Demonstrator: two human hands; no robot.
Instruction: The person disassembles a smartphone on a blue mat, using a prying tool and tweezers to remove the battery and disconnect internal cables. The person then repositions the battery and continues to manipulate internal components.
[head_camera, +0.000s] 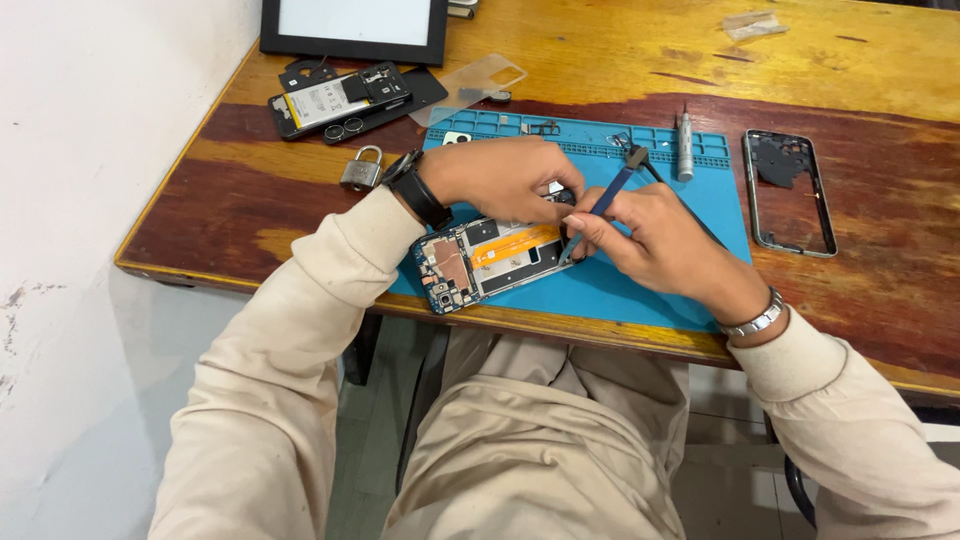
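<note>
An opened phone (480, 262) with an orange flex cable and exposed boards lies on a blue work mat (640, 290). My left hand (505, 180) presses down on the phone's far end, fingers curled over it. A blue-handled tweezer tool (612, 192) is pinched in my right hand (655, 245), and its tip touches the phone's inside near the orange cable. Both wrists show: a black watch on the left, a metal bracelet on the right.
A second opened phone with its battery (335, 100) lies at the back left beside a clear case (478, 82). A padlock (362, 170), a screwdriver (685, 148), a phone frame (790, 192) and a tablet (355, 28) sit on the wooden table (860, 70).
</note>
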